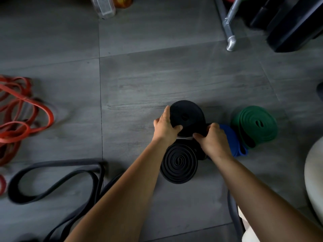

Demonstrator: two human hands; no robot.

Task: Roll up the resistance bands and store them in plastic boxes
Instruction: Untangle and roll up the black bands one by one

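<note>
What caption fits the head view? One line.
Left hand and right hand grip a black band roll beside a second black roll, blue roll and green roll.

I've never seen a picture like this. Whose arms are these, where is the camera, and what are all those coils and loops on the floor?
There is no machine here. A person wears one wide-angle camera on the head, so you look down along their own bare arms. The left hand and the right hand both grip a tightly wound black band roll, which is tilted up towards the camera. Below it, nearer the person, a second coiled black band lies flat on the grey tiled floor. To the right sit a rolled blue band, partly hidden by the right hand, and a rolled green band. On the left lie tangled loose red-orange bands and a loose black band loop, not yet rolled. A clear plastic container at the top edge is too blurred to describe further.
</note>
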